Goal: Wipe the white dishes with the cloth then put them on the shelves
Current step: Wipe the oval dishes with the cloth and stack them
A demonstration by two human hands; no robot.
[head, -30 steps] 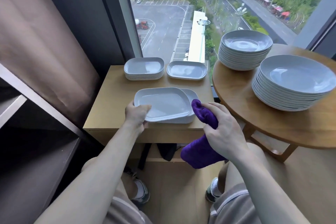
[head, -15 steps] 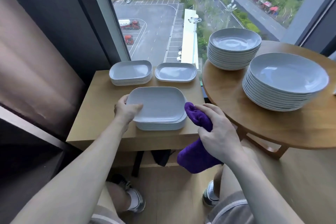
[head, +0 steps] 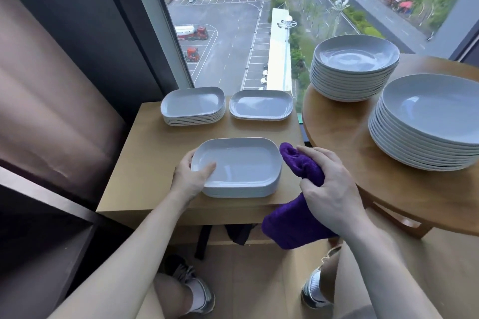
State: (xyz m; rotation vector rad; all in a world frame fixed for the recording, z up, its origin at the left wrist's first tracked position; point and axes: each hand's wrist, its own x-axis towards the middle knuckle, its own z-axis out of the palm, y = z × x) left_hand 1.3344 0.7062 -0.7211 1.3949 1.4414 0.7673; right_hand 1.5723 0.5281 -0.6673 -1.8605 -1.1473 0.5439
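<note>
A white rectangular dish (head: 241,160) lies on top of a near stack of like dishes on the small wooden table (head: 155,163). My left hand (head: 190,179) grips that top dish at its left edge, thumb inside the rim. My right hand (head: 328,186) holds a bunched purple cloth (head: 293,223) just right of the stack, and the cloth hangs down past the table's front edge. Behind stand another stack of rectangular dishes (head: 193,106) and a low pile of the same dishes (head: 260,105).
A round wooden table (head: 344,163) at right carries two tall stacks of round white plates, one far (head: 355,65) and one near (head: 427,122). Dark shelves (head: 39,215) stand at left, under a brown curtain. A window lies behind the tables. My knees and shoes show below.
The top dish, held tilted and lifted over the stack a second ago, now lies flat on it. My right hand and cloth stay beside the stack. My view has turned right, away from the shelves.
</note>
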